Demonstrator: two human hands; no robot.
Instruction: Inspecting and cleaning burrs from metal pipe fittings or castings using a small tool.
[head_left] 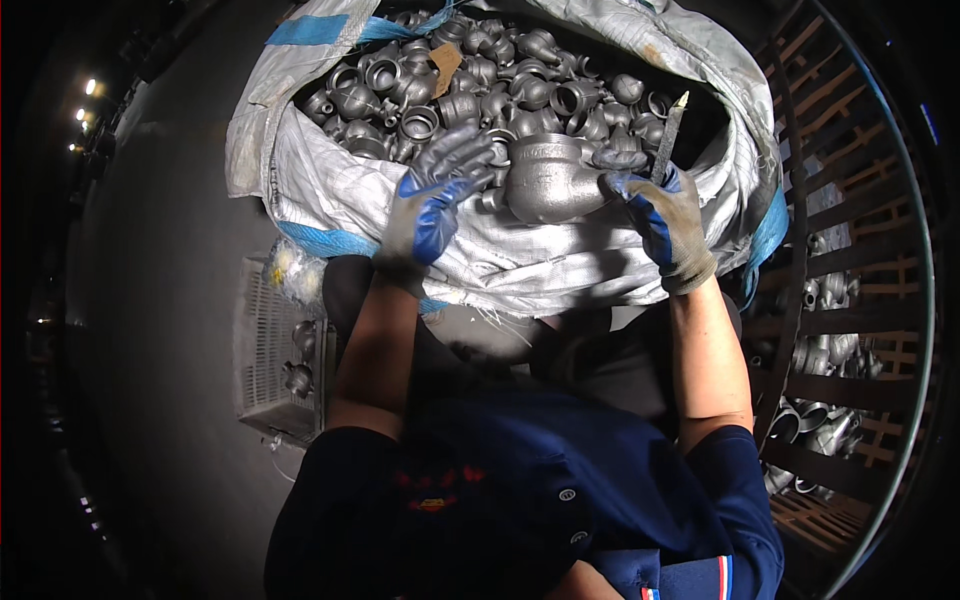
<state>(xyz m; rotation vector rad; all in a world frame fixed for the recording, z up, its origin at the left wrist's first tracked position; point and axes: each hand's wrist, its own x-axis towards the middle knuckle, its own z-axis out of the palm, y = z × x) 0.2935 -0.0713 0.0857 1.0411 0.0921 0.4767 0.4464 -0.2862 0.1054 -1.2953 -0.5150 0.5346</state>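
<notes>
Held the large grey pipe fitting [550, 185] over the near rim of the white sack [500, 255], by its side outlet, in the gloved right hand [665, 215]; gripped a flat file-like tool [672, 135] in the same grasp, tip pointing toward the sack's far right edge. Spread the gloved left hand [435, 200] wide, palm toward the fitting's round body and nothing held in it, likewise over the sack's near rim. Could not tell contact from a narrow gap there.

Seemed to call for a shared load, with the left palm under the round body as well as the right fingers around the outlet, rather than a lone grasp crowded by the tool. Needed care to angle the tip away from the left wrist, and to turn the collared end slowly into plain sight. Likely gained from working low over the sack, so as to let any slip end on the heap of fittings [355, 101] inside it. Called for elbow room from the slatted rack [845, 320] right of the sack.
</notes>
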